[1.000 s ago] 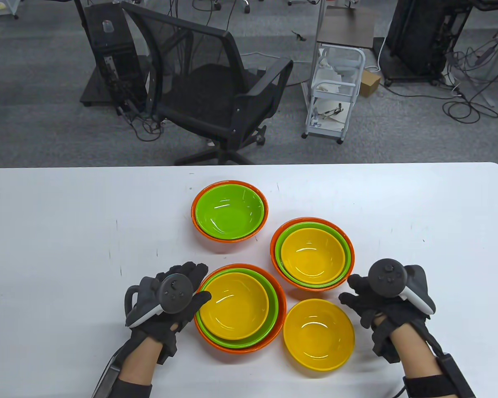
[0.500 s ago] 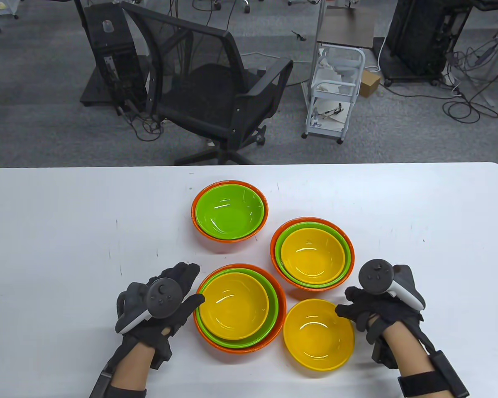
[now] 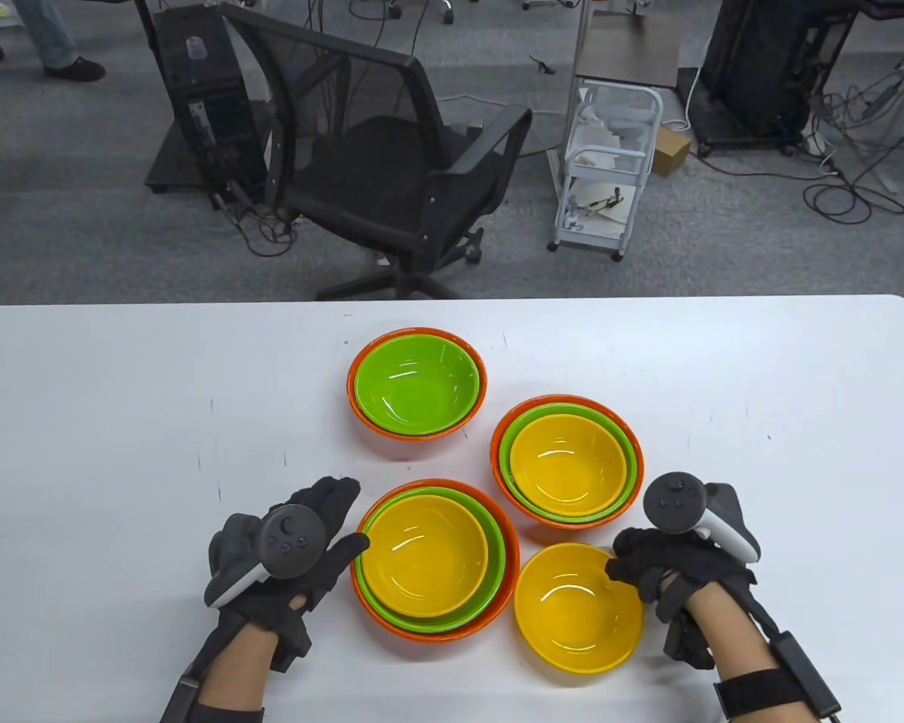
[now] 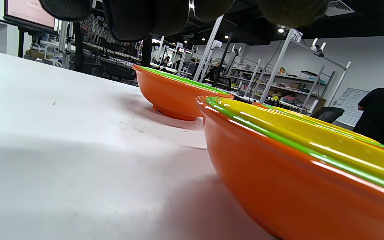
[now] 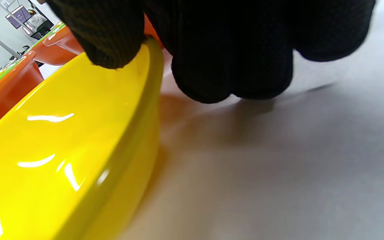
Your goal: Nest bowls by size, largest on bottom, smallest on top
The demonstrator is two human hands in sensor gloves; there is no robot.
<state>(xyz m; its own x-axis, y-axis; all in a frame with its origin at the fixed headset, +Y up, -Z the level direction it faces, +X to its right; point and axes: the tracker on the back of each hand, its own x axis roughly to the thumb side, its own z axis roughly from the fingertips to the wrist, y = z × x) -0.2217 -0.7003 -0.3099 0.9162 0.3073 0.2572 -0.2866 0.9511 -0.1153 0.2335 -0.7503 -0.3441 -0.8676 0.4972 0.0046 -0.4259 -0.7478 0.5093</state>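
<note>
A lone yellow bowl sits at the near right. My right hand pinches its right rim; in the right wrist view the thumb lies inside the rim of the bowl and the fingers lie outside. A stack of orange, green and yellow bowls stands to its left. My left hand is open beside that stack, thumb tip at the orange rim, holding nothing. A second three-bowl stack stands at the right. At the back a green bowl sits in an orange bowl.
The bowls stand close together on a white table. The left wrist view shows the near stack's orange wall and the back orange bowl. An office chair and a white cart stand beyond the far edge.
My right hand has moved left and down onto the lone yellow bowl's rim and taken hold of it. My left hand has drawn back slightly to the left.
</note>
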